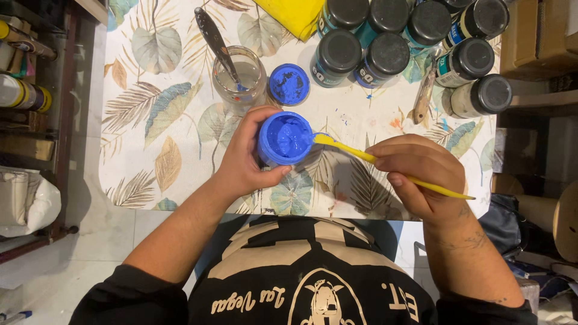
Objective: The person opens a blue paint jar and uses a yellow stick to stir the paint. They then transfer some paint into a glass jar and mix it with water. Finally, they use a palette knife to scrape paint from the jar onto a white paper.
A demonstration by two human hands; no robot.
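Blue paint fills the little open pot [284, 138] that your left hand [244, 157] has its fingers curled snug around, holding it just above the leaf-print table [156, 108]. Your right hand [421, 174] is pinched shut on a yellow brush [385, 167], its tip touching the pot's rim. The blue lid [289, 84] and a glass jar of water [239, 77] sit just beyond your left hand, with dark-capped paint bottles [385, 54] further back.
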